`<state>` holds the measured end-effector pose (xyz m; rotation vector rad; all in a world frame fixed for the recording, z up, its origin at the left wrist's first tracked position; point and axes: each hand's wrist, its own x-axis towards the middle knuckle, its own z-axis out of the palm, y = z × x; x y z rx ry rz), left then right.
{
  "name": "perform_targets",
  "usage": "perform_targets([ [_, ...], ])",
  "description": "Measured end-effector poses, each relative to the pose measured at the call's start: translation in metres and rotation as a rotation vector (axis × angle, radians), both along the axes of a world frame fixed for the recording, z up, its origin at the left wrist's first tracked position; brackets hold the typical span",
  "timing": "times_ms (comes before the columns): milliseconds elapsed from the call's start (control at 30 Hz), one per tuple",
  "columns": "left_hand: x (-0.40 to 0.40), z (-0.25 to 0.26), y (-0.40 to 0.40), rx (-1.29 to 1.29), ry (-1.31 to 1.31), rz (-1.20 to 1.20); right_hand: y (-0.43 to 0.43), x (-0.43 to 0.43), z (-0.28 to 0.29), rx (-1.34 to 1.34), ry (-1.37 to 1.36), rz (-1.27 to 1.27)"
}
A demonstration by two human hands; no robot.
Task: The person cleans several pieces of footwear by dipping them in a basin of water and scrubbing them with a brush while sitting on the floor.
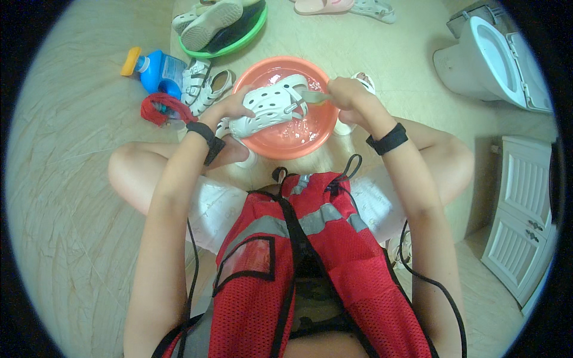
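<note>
A white foam clog with ventilation holes is held over an orange plastic basin that has water in it. My left hand grips the clog at its toe end, thumb on the upper. In my right hand is the end of a pale, flat-handled tool, possibly a brush. The tool reaches to the clog's heel opening near the strap; its working end is hidden by the clog.
Beyond the basin, a green tub holds several shoes. On the left are a blue detergent bottle, white sandals and a red cloth or net. A toilet and a white louvred cabinet stand on the right.
</note>
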<state>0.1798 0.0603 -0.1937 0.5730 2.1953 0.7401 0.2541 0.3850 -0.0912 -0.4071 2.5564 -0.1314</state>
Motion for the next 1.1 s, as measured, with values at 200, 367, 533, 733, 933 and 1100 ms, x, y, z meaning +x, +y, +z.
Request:
perform_targets([
  [200, 0.0, 0.009, -0.004, 0.032, 0.082, -0.102, -0.003, -0.004, -0.008, 0.087, -0.068, 0.002],
  [367, 0.007, 0.015, -0.009, -0.086, 0.03, -0.096, -0.007, -0.012, -0.015, 0.002, -0.124, 0.001],
  [533, 0.013, 0.027, -0.012, -0.272, -0.154, -0.04, -0.02, -0.021, -0.014, 0.045, -0.057, 0.04],
  [733, 0.02, 0.016, 0.005, -0.262, -0.15, -0.116, -0.025, -0.026, -0.02, 0.09, -0.207, 0.043],
  [933, 0.022, 0.01, 0.032, -0.333, -0.059, -0.201, -0.009, -0.038, -0.036, 0.11, -0.323, 0.004],
  [1100, 0.022, 0.005, 0.03, -0.453, 0.126, -0.229, 0.0, -0.042, -0.023, 0.122, -0.372, -0.002],
])
